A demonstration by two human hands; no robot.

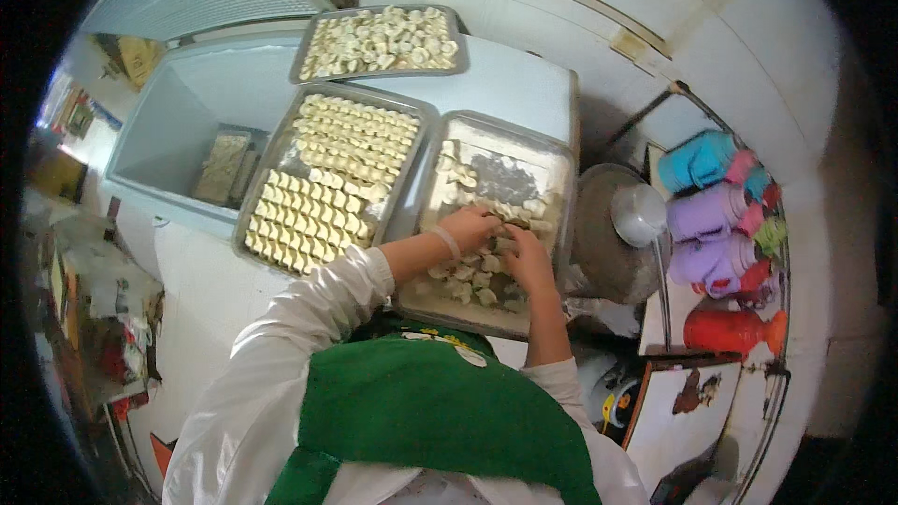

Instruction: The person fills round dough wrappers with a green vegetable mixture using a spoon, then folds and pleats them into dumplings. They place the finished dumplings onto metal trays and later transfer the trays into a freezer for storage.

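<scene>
My left hand (471, 228), with a pale band on its wrist, and my right hand (530, 259) meet fingertip to fingertip over a floured metal tray (567, 189). Their curled fingers are among the dumplings, and whether they pinch one cannot be made out. Loose dumplings (477, 277) lie heaped at the tray's near side. Beyond my fingers runs a short row of dumplings (515, 210), and a few more dumplings (452, 165) sit at the upper left. Bare metal shows through the flour in the middle.
To the left, a tray (244, 235) holds neat dumpling rows; behind it, another tray (463, 59) is piled with dumplings. An open chest freezer (168, 119) stands at far left. At right are a large round pot (596, 252), a white ladle (638, 214) and several colored thermoses (708, 214).
</scene>
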